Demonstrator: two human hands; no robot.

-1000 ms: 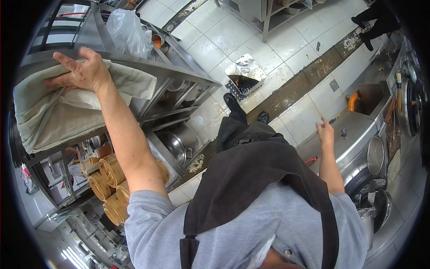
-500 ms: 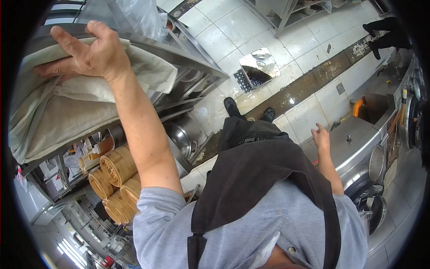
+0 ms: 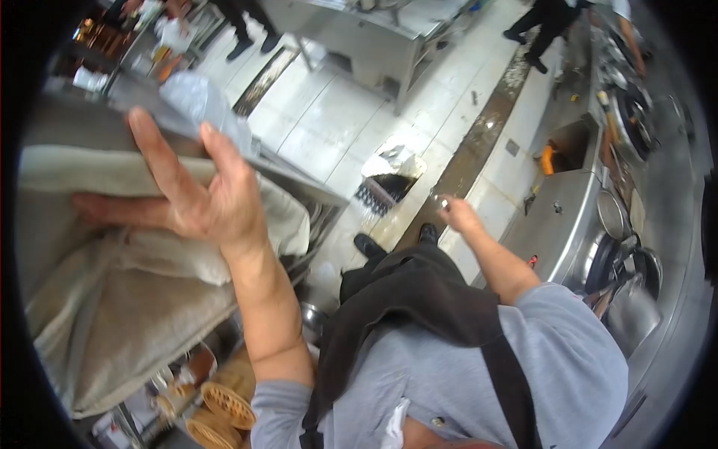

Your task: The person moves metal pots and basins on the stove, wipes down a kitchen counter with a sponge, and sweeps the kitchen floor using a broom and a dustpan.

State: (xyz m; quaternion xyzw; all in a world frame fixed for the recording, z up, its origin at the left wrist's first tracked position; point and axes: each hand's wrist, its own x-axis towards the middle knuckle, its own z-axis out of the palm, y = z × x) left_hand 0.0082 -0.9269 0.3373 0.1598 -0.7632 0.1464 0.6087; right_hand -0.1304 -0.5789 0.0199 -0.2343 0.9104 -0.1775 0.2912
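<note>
My left hand point(image 3: 217, 194) is open, fingers spread wide, over a pale cloth point(image 3: 164, 299) at the left. The cloth lies folded and bunched along a steel edge point(image 3: 82, 123); whether my fingers press on it I cannot tell. My right hand point(image 3: 460, 215) hangs in front of me above the floor gutter, fingers loosely curled with a small gap between them. I see no object in it. Bamboo steamers point(image 3: 228, 396) are stacked below the cloth, partly hidden by my left arm.
On the tiled floor ahead is a drain opening point(image 3: 389, 187) with a shiny cover beside it. A wet gutter point(image 3: 479, 142) runs past my feet. Steel counters with a strainer point(image 3: 612, 213) and pans line the right. Other people's legs point(image 3: 542, 34) show at the far end.
My view has shifted, bringing more of the far kitchen in. My right hand has swung forward and inward from the right counter. My left hand stays spread over the cloth.
</note>
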